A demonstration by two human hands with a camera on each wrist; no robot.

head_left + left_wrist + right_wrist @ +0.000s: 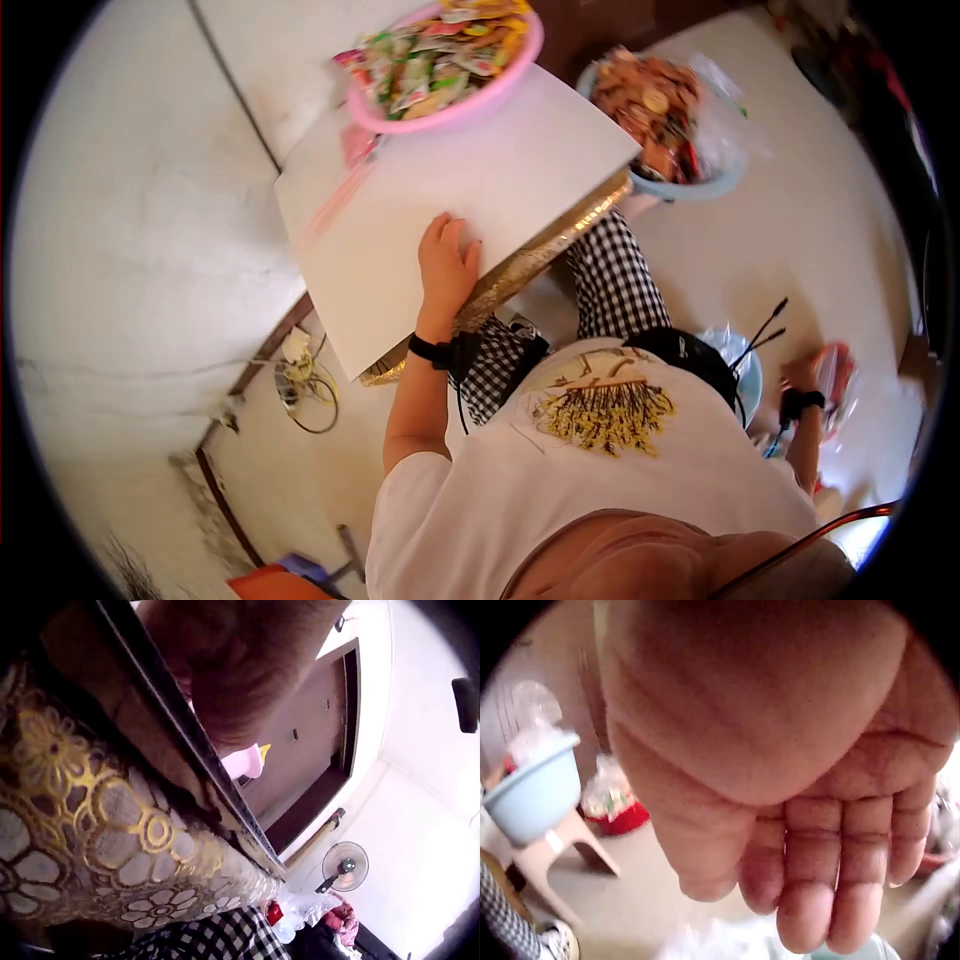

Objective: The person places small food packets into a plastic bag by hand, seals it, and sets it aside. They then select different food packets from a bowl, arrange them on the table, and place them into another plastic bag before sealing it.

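My left hand (447, 265) rests on the white tabletop (385, 265) near its gold-trimmed edge, holding nothing. The left wrist view shows the heel of that hand over the table edge, with a flowered cloth (142, 825) hanging below. Out at my right side, my right hand (800, 372) reaches low beside a clear bag with red on it (836, 375). In the right wrist view its palm faces the camera, fingers extended and nothing in them. Beneath those fingertips lie clear plastic (712, 941) and a pale blue basin (886, 949).
A pink basin (440, 122) of small packets (430, 70) stands at the table's far side. Beyond the right corner, a blue basin (725, 185) holds brown packets (650, 105); it sits on a stool (562, 844). Cables (310, 395) lie on the floor to the left.
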